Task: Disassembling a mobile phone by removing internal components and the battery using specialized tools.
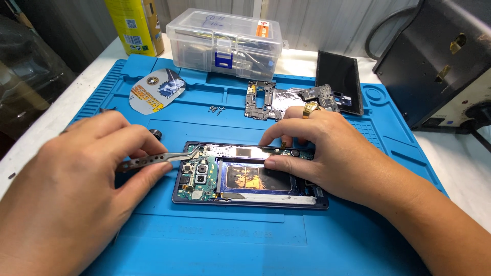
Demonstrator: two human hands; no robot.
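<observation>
Left hand [76,168] pinches a pair of metal tweezers [153,160] between thumb and forefinger, the tips reaching the top left corner of an opened phone [250,176]. That phone lies flat, back cover off, circuit board and battery bared, in the middle of a blue work mat [215,240] that covers most of the bench. Right hand [327,148], a gold ring [309,109] on one finger, rests on the phone's right part with fingers spread, fingertips pressing along its upper edge and the thumb on the battery area. Toward the mat's far edge lie loose phone frame parts [286,99], a few tiny screws [216,109] and a round sticker [156,89]. Beyond them stand a clear plastic box [225,43] and a yellow can [135,25]; a dark glass panel [340,76] lies near the far right corner.
</observation>
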